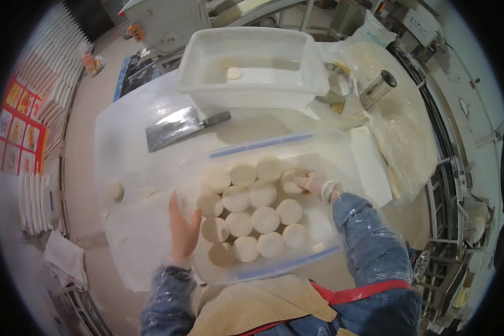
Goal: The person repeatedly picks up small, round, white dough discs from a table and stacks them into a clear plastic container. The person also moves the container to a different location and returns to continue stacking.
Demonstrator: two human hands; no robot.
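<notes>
In front of me is a clear plastic box [325,224] with blue clips along its near and far sides. Several pale round dough pieces [266,219] fill it in rough rows. My right hand [312,183] reaches in from the right, its fingers closed on the edge of the dough round [290,182] at the far right corner. My left hand [183,228] is upright beside the box's left wall, thumb and fingers apart, with nothing in it. Clear plastic covers both sleeves.
A cleaver [173,129] lies on the white table beyond the box. Behind it stands a deep white tub [252,95] with a dough round inside. A metal can [378,89] and a ring-shaped strainer or roll [340,81] sit at the far right. A single dough round [116,192] lies at left.
</notes>
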